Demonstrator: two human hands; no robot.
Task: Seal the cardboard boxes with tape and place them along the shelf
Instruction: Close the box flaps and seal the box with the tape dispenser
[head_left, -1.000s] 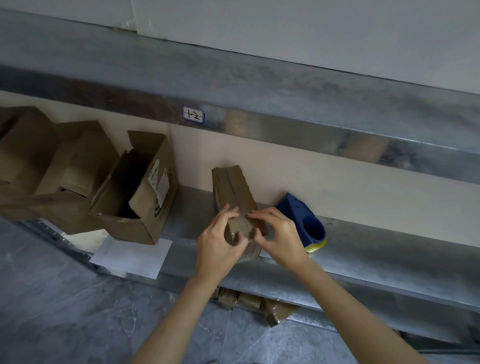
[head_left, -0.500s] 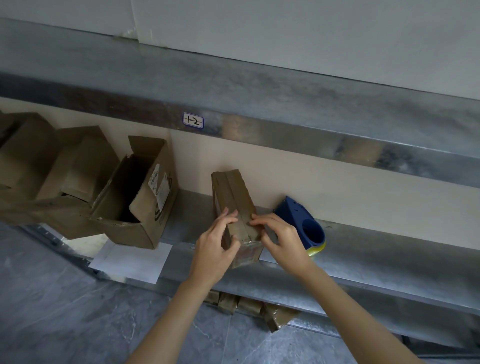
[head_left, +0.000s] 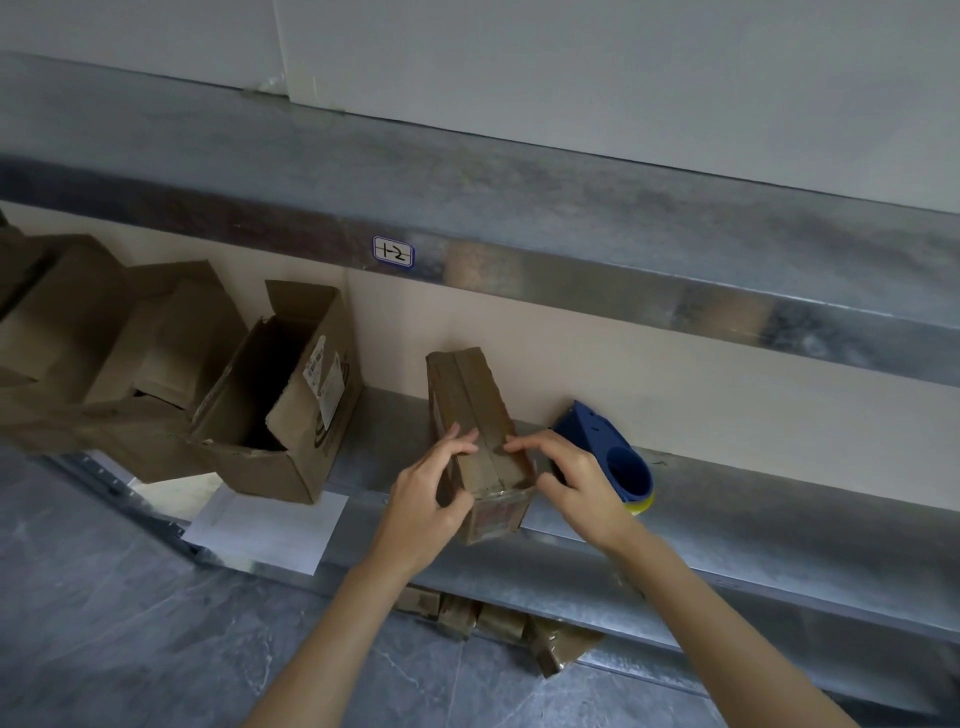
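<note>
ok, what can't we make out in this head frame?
Head view only.
Small box near left side: under the left hand.
Tape dispenser near end: behind the right hand.
Open box label: too small to read.
Leftmost boxes: cut by frame edge.
Boxes below: mostly hidden by the shelf.

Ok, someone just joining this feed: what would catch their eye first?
Both hands at centre: the left hand and right hand hold the small cardboard box on the metal shelf, fingertips on its top seam. Just right of it lies a blue tape dispenser, and to the left an open cardboard box sits with its flaps up.
</note>
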